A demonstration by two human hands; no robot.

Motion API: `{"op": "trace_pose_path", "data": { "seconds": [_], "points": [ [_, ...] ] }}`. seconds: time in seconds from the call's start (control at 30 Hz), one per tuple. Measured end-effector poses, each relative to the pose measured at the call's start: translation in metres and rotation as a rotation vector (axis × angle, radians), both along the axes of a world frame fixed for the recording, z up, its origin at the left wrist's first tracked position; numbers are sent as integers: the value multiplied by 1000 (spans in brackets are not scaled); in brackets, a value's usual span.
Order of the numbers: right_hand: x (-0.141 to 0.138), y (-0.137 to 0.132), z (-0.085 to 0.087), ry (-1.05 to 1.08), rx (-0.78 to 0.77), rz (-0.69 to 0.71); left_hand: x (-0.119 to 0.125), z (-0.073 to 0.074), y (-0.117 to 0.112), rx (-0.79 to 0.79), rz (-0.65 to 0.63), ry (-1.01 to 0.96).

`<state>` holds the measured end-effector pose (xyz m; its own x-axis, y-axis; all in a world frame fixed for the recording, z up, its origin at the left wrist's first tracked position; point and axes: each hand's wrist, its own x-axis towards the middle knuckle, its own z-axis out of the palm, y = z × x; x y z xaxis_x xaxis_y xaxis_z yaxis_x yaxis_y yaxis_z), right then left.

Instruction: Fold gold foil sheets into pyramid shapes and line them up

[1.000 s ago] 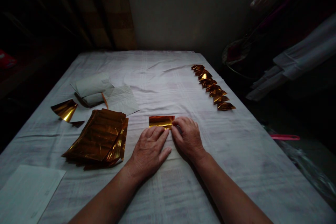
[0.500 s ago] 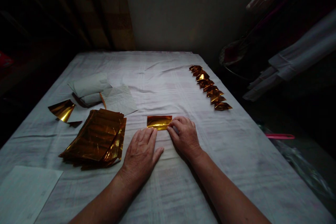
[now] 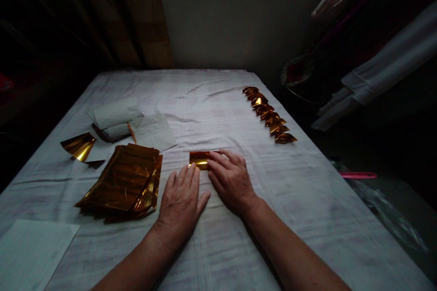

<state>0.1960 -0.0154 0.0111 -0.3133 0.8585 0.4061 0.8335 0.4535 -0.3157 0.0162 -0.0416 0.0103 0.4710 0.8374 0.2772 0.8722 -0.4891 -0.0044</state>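
Item: small rectangular strip of folded gold foil [image 3: 199,160], lying flat on the white cloth-covered table [image 3: 218,100], near the middle.

Left hand [image 3: 180,200]: palm down on the cloth, fingers straight and side by side, tips touching the near edge of the strip; it grips nothing.

Right hand [image 3: 230,179]: palm down, fingers slightly spread and laid across the right half of the strip, covering that end (whether any fingertip pinches the foil cannot be told).

Left of the hands: thick stack of flat gold foil sheets [image 3: 123,182].
Farther left: one loose curled gold foil sheet [image 3: 78,145].
Beyond the stack: crumpled white paper wrapping [image 3: 116,116].
Near left corner: plain white paper sheet [image 3: 30,250].
Far right: slanting row of small folded gold foil pieces [image 3: 268,114], well apart from both hands.
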Motion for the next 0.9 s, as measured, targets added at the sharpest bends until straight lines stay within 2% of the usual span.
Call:
{"op": "trace_pose_path", "data": {
  "seconds": [0.1,0.3,0.53,0.73,0.9],
  "points": [
    [-5,-2,-1,-73,-69,111,0,0,0,-3,11,12],
    [5,-7,0,-118,-121,46,2,5,0,-37,23,-2],
    [30,-5,-3,-106,-44,-69,2,11,1,-91,41,-36],
    [31,-1,-5,-60,18,-65,-1,13,2,-111,38,-20],
    [34,3,-13,73,63,-113,-2,14,2,-115,55,-2]
  ]
}}
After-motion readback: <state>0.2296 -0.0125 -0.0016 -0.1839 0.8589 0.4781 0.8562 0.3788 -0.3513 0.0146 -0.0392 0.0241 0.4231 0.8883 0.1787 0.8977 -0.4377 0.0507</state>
